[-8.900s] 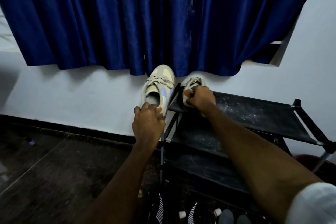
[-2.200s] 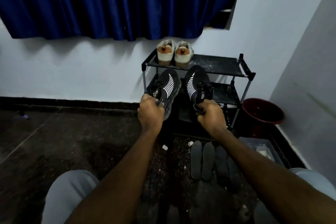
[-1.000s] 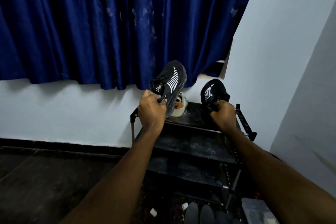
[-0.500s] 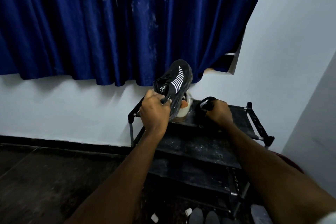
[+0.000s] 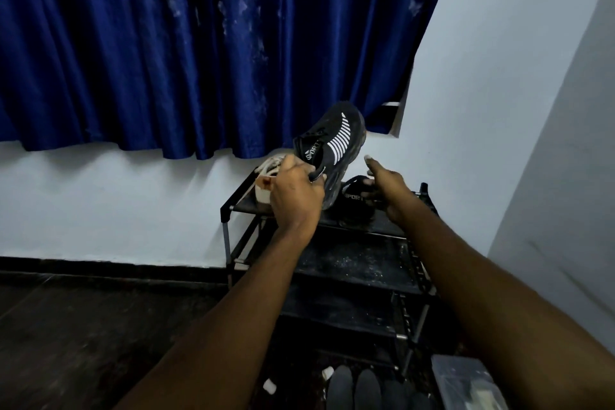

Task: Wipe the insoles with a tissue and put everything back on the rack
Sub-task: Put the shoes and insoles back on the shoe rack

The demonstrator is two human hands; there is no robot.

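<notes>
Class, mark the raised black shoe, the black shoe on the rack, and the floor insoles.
raised black shoe (image 5: 339, 140): head view, white-striped side
black shoe on the rack (image 5: 353, 208): head view, lettered band
insoles (image 5: 367, 388): head view, one insole's tip

The shoe (image 5: 336, 140) in the left fingers (image 5: 301, 176) is matt black knit cloth with a slightly shiny sole. Behind the fingers the curtain (image 5: 166, 43) is glossy blue cloth, stained pale. Below them the rack (image 5: 359, 263) has matt, dusty black shelves.

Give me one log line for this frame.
left hand: grips black sneaker, tilted above top shelf | right hand: open, at second black sneaker on shelf | insoles: on floor
</notes>
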